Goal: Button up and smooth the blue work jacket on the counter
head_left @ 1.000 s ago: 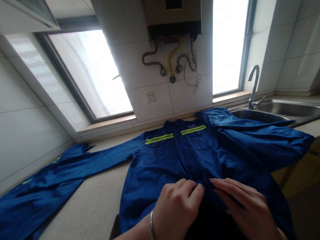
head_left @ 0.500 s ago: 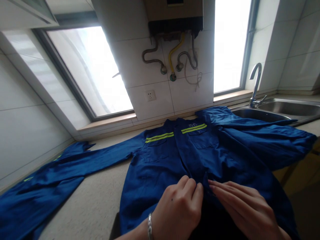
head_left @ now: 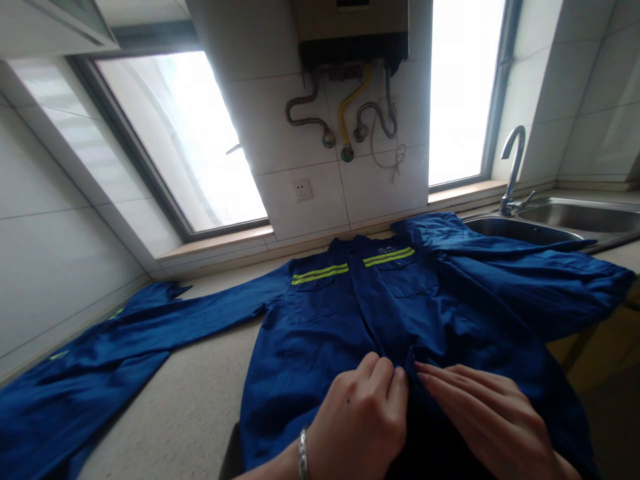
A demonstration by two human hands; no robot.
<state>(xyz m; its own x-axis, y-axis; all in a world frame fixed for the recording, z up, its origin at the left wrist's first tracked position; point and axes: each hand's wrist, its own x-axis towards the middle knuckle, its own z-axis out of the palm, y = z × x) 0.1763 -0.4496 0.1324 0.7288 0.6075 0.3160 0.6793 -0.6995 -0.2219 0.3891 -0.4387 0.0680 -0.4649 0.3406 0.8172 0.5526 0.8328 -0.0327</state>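
Before you, the speckled countertop [head_left: 165, 407] carries a blue jacket [head_left: 310, 347], spread mainly left of the sink [head_left: 580, 216]; one sleeve [head_left: 215, 317] extends away from the sink.

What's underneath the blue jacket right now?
The pale countertop shows left of its body and appears to run under it. Anything else beneath is hidden by the blue jacket; the left hand and right hand also cover part of its lower front.

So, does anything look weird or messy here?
Yes: the blue work jacket lies on a countertop beside a sink, odd for clothes, and a thin cord dangles in a loose tangle below the water heater.
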